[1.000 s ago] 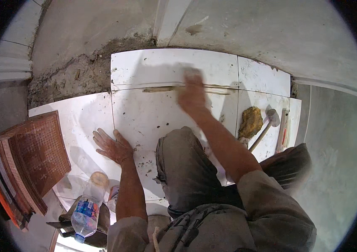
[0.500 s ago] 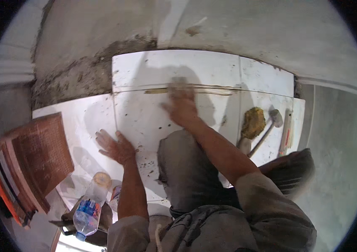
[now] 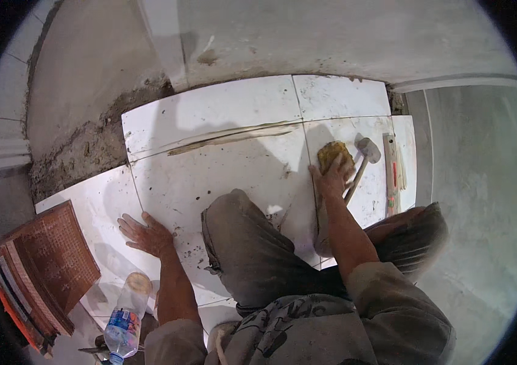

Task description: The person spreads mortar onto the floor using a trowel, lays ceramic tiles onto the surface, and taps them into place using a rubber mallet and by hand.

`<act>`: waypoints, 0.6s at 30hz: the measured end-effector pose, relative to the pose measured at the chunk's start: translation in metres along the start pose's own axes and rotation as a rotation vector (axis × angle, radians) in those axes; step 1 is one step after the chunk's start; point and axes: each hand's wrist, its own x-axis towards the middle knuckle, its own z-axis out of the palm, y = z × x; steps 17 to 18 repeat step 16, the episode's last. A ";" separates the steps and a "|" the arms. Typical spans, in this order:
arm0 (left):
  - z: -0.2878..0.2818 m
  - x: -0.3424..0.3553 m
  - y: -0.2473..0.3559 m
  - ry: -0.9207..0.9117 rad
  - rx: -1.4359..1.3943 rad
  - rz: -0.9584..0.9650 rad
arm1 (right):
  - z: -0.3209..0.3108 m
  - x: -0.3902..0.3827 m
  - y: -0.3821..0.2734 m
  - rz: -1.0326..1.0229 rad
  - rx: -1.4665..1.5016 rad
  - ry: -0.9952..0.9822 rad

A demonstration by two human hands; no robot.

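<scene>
My left hand point(image 3: 148, 236) lies flat on a large white tile point(image 3: 240, 164), its fingers spread and nothing in them. Over to the right, my right hand point(image 3: 333, 181) is at the near edge of a yellow-brown sponge point(image 3: 331, 153). Its fingers reach onto the sponge and the thumb stands apart at the left side; no firm grip shows. Just right of that hand, a mallet point(image 3: 368, 149) with a grey head lies on the tiles, its handle slanting toward me. Brownish streaks of paste point(image 3: 228, 137) run along the joint between the tiles.
A stack of reddish-brown tiles point(image 3: 58, 255) leans at the left. Near it lies a clear plastic bottle point(image 3: 123, 328) with a blue label. A long strip-like tool point(image 3: 391, 176) lies right of the mallet. Rough mortar point(image 3: 82, 152) borders the tiles below the grey wall point(image 3: 343, 36).
My right hand has gone from the tile joint to the sponge on the right. The left hand stays flat on the tile. The whole view has shifted a little.
</scene>
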 end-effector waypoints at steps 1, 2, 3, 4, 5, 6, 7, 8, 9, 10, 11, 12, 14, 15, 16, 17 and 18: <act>0.001 0.000 0.001 0.003 -0.018 -0.006 | -0.001 0.004 0.009 0.155 0.058 -0.125; 0.001 0.001 0.001 0.011 -0.023 -0.001 | -0.001 0.011 0.013 0.166 0.065 -0.120; 0.001 0.000 -0.001 -0.009 -0.019 -0.003 | -0.001 0.014 0.017 0.124 0.158 -0.150; 0.001 -0.002 -0.003 0.008 -0.027 0.017 | -0.002 0.017 0.022 0.094 0.247 -0.185; 0.002 -0.002 -0.003 0.007 -0.012 0.007 | -0.001 0.021 0.021 0.163 0.155 -0.173; 0.004 -0.003 -0.002 -0.003 0.005 -0.007 | -0.004 0.023 0.026 0.171 0.157 -0.165; 0.004 -0.003 -0.002 0.001 0.007 -0.014 | -0.007 0.028 0.029 0.104 0.236 -0.082; 0.005 -0.004 -0.002 -0.011 -0.001 -0.031 | -0.009 0.033 0.031 0.032 0.313 -0.004; 0.007 -0.003 -0.003 0.007 0.017 -0.012 | -0.009 0.038 0.033 -0.051 0.376 0.081; 0.009 -0.003 -0.005 0.031 0.036 0.017 | -0.009 0.049 0.033 -0.041 0.384 0.066; 0.011 -0.001 -0.006 0.031 0.046 0.024 | -0.012 0.066 0.031 -0.051 0.387 0.195; 0.013 0.000 -0.007 -0.007 0.054 0.004 | -0.018 0.085 0.029 -0.033 0.386 0.313; 0.015 0.001 -0.008 0.008 0.041 0.018 | -0.046 0.128 0.028 -0.029 0.269 0.071; 0.015 -0.003 -0.008 0.062 -0.012 0.075 | -0.063 0.146 0.025 0.069 0.378 -0.053; 0.017 0.000 -0.007 0.012 -0.018 0.032 | -0.078 0.157 0.024 0.151 0.536 -0.093; 0.017 0.000 -0.007 0.012 -0.018 0.032 | -0.078 0.157 0.024 0.151 0.536 -0.093; 0.017 0.000 -0.007 0.012 -0.018 0.032 | -0.078 0.157 0.024 0.151 0.536 -0.093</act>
